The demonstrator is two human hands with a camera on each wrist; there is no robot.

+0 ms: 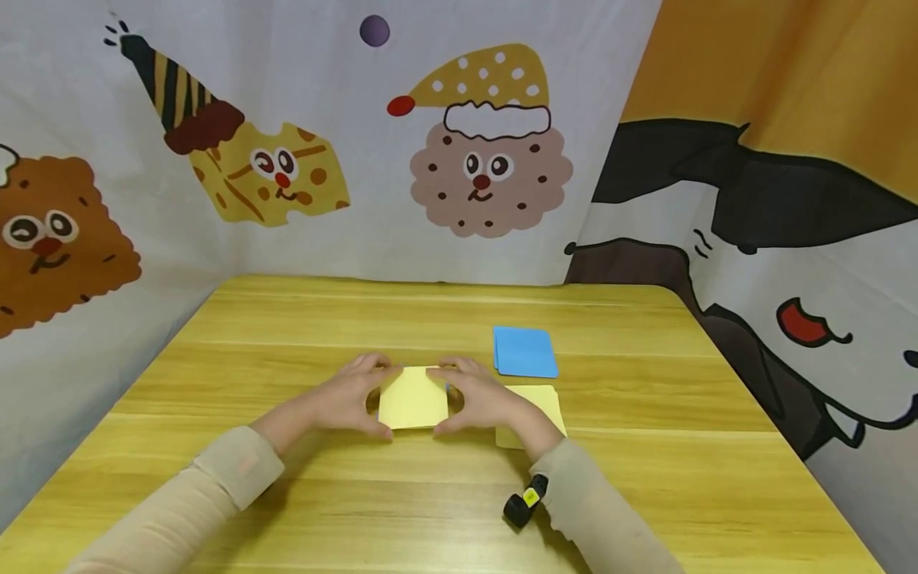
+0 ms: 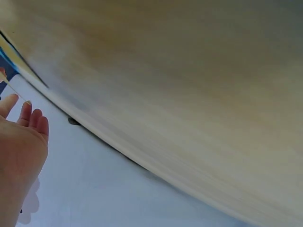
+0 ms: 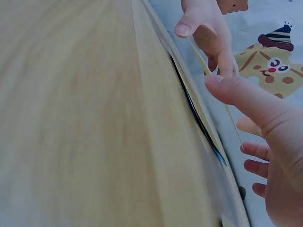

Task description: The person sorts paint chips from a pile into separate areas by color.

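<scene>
Both hands hold one thin yellow square card (image 1: 413, 399) between them, over the middle of the table. My left hand (image 1: 350, 400) grips its left edge, thumb at the near corner and fingers at the far one. On the other side, my right hand (image 1: 479, 397) grips the right edge the same way. In the right wrist view the card (image 3: 230, 116) shows edge-on, raised above a low pile of cards (image 3: 196, 113) with blue, dark and yellow edges. Slivers of blue peek out beside the held card in the head view.
Blue square cards (image 1: 526, 352) lie slightly fanned at the back right. Nearer, yellow square cards (image 1: 539, 397) lie partly under my right wrist. The wooden table (image 1: 323, 510) ends at a cartoon-printed curtain (image 1: 380, 239). A black strap-like device (image 1: 526, 501) is on the right sleeve.
</scene>
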